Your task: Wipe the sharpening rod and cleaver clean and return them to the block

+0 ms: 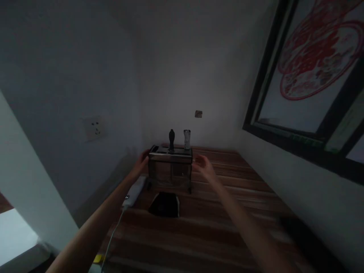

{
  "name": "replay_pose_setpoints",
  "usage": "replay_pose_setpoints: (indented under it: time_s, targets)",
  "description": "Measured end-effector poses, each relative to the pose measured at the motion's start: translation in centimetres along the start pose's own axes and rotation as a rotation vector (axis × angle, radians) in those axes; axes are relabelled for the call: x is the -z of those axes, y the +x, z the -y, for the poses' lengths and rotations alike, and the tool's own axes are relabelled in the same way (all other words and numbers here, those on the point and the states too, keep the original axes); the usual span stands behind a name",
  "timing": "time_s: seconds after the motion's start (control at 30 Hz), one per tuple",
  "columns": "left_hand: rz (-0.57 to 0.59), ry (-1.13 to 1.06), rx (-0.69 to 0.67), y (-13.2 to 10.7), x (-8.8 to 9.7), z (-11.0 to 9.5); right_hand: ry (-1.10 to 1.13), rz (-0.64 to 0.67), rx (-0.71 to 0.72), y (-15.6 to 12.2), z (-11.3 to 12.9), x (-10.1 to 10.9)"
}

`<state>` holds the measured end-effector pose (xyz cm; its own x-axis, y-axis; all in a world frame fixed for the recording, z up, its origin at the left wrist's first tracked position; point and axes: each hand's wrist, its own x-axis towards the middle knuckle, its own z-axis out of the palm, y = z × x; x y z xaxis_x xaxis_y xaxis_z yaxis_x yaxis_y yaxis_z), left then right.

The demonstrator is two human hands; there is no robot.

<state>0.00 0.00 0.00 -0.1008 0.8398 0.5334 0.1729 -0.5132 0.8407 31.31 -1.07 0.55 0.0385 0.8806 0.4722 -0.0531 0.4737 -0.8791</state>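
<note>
A clear-sided box (160, 172) with a dark metallic top frame and short feet stands on a wooden table near the back wall. Out of its top rise a black handle (171, 139) and a clear, shiny cylinder (187, 139). My left hand (142, 161) is against the box's left end, fingers curled round the upper edge. At the opposite end, my right hand (202, 163) has its fingers bent in against the right side. The dim light hides the exact contact of the fingertips. In front of the box lies a black cloth-like item (165, 204) with a pale edge.
A white power strip (135, 191) with a pale cord (113, 231) lies left of the box. The wooden table (210, 223) meets walls at the back and right. A dark-framed picture (318, 68) hangs right; a wall socket (94, 128) sits left. Something dark (309, 242) lies at lower right.
</note>
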Motion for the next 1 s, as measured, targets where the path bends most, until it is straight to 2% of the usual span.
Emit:
replay_pose_setpoints:
  time_s: [0.23, 0.37, 0.53, 0.67, 0.8, 1.0]
  targets:
    - [0.152, -0.103, 0.205, 0.6, -0.2, 2.4, 0.001, 0.188, -0.072, 2.2, -1.8, -0.7]
    - [0.246, -0.169, 0.227, 1.5, 0.7, 3.8, 0.087, 0.321, -0.095, 2.4, -1.5, -0.7]
    - [0.229, -0.165, 0.212, 2.6, 1.5, 4.9, 0.119, 0.34, -0.119, 2.3, -0.9, -0.9]
    - [0.256, -0.179, 0.172, 2.7, 1.5, 4.6, 0.152, 0.312, -0.162, 2.2, -0.7, -1.1]
    - [0.211, -0.164, 0.173, 2.6, 1.2, 3.8, 0.157, 0.293, -0.157, 2.1, -0.2, -1.0]
    - [0.193, -0.116, 0.171, 2.8, 0.2, 1.2, 0.127, 0.293, -0.102, 2.3, 1.6, 0.1]
